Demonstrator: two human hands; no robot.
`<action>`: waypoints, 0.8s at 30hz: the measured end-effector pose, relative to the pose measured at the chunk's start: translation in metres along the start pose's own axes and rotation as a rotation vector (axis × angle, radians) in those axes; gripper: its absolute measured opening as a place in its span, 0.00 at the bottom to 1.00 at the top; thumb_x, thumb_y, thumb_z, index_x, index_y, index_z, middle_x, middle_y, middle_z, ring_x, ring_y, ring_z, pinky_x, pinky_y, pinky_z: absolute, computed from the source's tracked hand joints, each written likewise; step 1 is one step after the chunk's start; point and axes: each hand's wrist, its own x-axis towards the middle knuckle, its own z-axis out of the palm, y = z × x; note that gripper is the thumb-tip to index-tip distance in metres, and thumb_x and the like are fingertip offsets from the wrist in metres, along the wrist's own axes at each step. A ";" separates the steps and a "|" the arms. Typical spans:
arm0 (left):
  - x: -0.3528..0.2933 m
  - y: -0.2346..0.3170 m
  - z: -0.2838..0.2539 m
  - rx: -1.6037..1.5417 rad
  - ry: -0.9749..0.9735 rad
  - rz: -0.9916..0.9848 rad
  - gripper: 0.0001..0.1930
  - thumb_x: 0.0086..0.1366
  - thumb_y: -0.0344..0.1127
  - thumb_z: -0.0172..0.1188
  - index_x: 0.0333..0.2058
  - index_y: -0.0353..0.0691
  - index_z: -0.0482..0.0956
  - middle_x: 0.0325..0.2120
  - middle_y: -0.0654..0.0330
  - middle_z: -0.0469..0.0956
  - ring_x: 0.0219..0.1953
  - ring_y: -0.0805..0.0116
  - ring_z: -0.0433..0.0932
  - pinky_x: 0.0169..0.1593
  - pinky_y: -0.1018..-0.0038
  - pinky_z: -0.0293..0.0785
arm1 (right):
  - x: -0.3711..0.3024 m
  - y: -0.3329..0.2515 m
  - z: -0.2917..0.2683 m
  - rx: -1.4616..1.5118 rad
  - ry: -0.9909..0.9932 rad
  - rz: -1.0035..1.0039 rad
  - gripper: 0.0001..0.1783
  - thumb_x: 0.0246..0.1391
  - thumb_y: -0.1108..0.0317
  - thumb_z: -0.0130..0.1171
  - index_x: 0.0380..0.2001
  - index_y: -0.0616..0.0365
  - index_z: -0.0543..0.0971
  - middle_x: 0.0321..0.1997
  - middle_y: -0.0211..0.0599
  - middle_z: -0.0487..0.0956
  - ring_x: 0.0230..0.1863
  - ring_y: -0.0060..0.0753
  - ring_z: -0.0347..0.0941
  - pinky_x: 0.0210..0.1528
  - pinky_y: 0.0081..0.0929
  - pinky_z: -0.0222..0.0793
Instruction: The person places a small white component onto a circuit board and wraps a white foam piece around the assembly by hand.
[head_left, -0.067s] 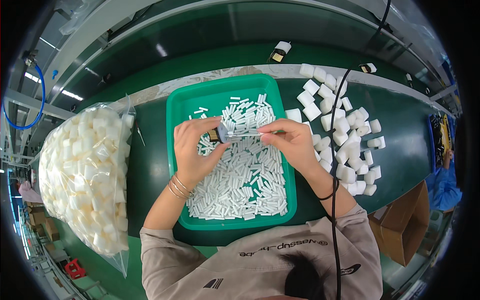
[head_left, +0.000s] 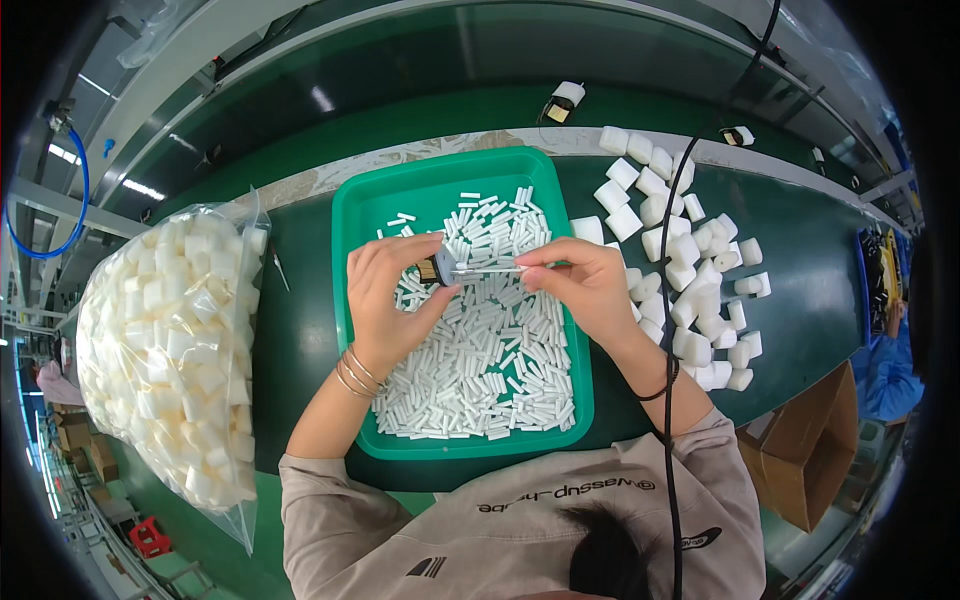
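Over the tray, my left hand is closed, thumb and fingers gripping a small black device with a gold-coloured part and a pale grey end. My right hand pinches a thin pale rod between thumb and forefinger. The rod lies level, its left end touching the grey end of the device; whether it goes inside cannot be made out. Beneath both hands is a green tray holding a spread of short white sticks, partly covered by my left hand and wrist.
A clear bag full of white cylindrical plugs bulges at the left, with a slim pointed tool beside it. Loose white plugs lie right of the tray. Beyond, a device with a white plug rests on the belt. A black cable hangs down.
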 end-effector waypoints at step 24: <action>-0.011 0.022 0.000 -0.592 -0.170 -0.194 0.19 0.37 0.22 0.66 0.33 0.38 0.76 0.37 0.57 0.74 0.37 0.69 0.75 0.36 0.79 0.74 | -0.008 -0.007 0.009 -0.837 -0.104 -0.799 0.09 0.34 0.72 0.60 0.24 0.59 0.75 0.22 0.30 0.72 0.24 0.29 0.69 0.23 0.20 0.64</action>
